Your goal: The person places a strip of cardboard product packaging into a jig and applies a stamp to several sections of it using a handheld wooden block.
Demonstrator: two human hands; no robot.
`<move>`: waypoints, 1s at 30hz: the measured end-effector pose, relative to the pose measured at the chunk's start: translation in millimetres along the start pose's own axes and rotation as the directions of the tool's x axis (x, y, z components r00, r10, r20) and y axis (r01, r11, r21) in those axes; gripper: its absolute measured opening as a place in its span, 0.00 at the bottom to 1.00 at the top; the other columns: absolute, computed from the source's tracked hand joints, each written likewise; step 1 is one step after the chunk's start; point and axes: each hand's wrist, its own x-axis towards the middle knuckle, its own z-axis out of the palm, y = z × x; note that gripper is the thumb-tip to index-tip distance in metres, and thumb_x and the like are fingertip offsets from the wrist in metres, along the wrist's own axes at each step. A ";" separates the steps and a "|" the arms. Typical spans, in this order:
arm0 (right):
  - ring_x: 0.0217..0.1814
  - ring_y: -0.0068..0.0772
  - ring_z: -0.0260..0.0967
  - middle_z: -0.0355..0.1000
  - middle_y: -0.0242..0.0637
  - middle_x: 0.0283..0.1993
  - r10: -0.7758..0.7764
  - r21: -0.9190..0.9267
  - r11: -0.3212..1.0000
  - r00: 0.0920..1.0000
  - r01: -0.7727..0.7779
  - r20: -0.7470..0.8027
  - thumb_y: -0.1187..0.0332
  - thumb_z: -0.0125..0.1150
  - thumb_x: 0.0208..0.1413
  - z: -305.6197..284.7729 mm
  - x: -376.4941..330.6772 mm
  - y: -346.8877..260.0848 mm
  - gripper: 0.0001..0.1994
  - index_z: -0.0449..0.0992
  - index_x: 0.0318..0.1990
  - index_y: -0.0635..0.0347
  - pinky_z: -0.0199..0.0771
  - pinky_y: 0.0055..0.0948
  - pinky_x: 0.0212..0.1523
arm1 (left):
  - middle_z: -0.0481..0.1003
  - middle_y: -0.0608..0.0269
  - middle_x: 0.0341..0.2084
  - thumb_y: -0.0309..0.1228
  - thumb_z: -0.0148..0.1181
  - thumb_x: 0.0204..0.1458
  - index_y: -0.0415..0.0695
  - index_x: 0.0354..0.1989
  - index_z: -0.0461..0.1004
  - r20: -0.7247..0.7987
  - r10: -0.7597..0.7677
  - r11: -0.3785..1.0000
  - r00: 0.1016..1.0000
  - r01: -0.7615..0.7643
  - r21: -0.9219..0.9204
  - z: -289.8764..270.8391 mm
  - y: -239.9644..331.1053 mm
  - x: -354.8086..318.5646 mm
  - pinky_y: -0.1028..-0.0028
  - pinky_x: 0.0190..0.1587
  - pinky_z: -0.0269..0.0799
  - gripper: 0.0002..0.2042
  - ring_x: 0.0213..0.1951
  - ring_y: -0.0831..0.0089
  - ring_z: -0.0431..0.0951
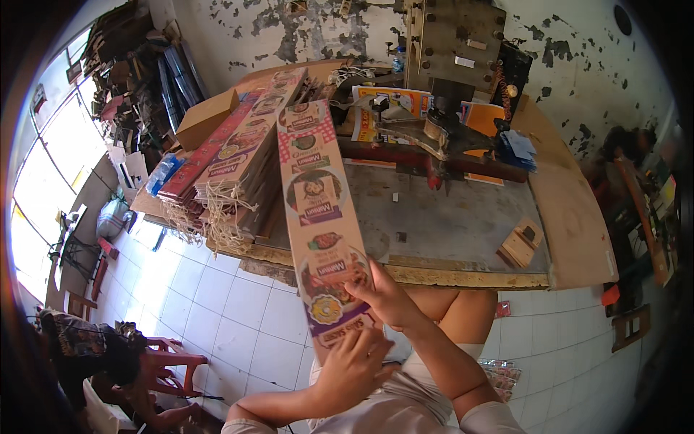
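A long, narrow printed cardboard strip (318,195), pink and cream with food pictures, slants from the table down to my lap. My right hand (383,295) grips its right edge near the lower end, thumb on the printed face and the other fingers mostly hidden. At the bottom end, my left hand (353,365) closes its bent fingers on the strip. To the left on the table lies a stack of similar printed strips (249,137), with pale strings (228,210) hanging from its near end. A redder stack (191,173) lies beside it.
A dark metal press (441,137) stands over the grey plate (448,210). A wooden block (520,244) rests at the plate's right front. Behind the stacks is a cardboard box (207,119). Another person (108,362) sits at lower left near a red stool (177,362).
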 end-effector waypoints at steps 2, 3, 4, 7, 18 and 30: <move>0.80 0.31 0.64 0.63 0.41 0.81 0.062 -0.062 0.996 0.998 -0.064 -0.025 0.72 0.64 0.75 -4.8 -20.1 -13.7 0.43 0.44 0.89 0.63 0.67 0.36 0.78 | 0.81 0.58 0.56 0.42 0.77 0.59 0.45 0.54 0.86 0.073 0.117 0.972 0.990 -0.099 -0.214 -4.7 -1.1 -7.0 0.59 0.60 0.82 0.19 0.58 0.55 0.82; 0.80 0.32 0.63 0.63 0.42 0.82 0.013 -0.095 0.995 0.999 -0.016 -0.030 0.73 0.63 0.75 -8.5 -34.4 -14.6 0.44 0.43 0.89 0.63 0.67 0.36 0.78 | 0.80 0.53 0.61 0.40 0.72 0.64 0.41 0.66 0.80 0.185 0.198 0.915 0.963 -0.114 -0.387 -19.3 -0.9 -9.6 0.57 0.67 0.79 0.25 0.63 0.50 0.82; 0.80 0.33 0.63 0.62 0.42 0.82 -0.035 -0.134 0.991 0.999 0.030 -0.030 0.73 0.63 0.75 -15.0 -49.5 -16.0 0.44 0.42 0.89 0.63 0.67 0.36 0.78 | 0.80 0.52 0.61 0.39 0.73 0.64 0.41 0.64 0.81 0.181 0.266 0.851 0.947 -0.142 -0.506 -32.2 -4.1 -8.3 0.57 0.66 0.80 0.24 0.61 0.51 0.83; 0.78 0.32 0.66 0.60 0.43 0.84 0.129 -0.165 0.978 0.992 -0.130 -0.018 0.76 0.64 0.71 -45.2 -103.8 -40.2 0.47 0.41 0.90 0.63 0.69 0.34 0.76 | 0.85 0.53 0.56 0.33 0.76 0.62 0.39 0.56 0.86 -0.016 0.381 0.635 0.924 -0.274 -0.723 -60.0 -17.3 7.7 0.59 0.54 0.86 0.17 0.49 0.56 0.89; 0.77 0.42 0.74 0.66 0.55 0.81 0.248 0.103 0.969 0.892 -0.226 -0.377 0.77 0.69 0.62 -83.0 -300.5 -90.3 0.51 0.42 0.87 0.72 0.79 0.42 0.70 | 0.86 0.57 0.36 0.22 0.77 0.57 0.39 0.34 0.87 -0.348 0.035 0.872 0.937 -0.199 -0.448 -22.3 -96.4 81.2 0.61 0.39 0.83 0.03 0.37 0.60 0.88; 0.87 0.41 0.58 0.56 0.51 0.86 0.036 0.025 0.999 0.864 -0.027 -0.502 0.79 0.60 0.66 -49.4 -253.6 -31.8 0.50 0.34 0.89 0.68 0.59 0.42 0.84 | 0.81 0.53 0.62 0.38 0.76 0.60 0.46 0.56 0.87 -0.227 0.104 0.969 0.968 -0.150 -0.197 46.7 -138.2 179.9 0.51 0.67 0.75 0.18 0.63 0.50 0.81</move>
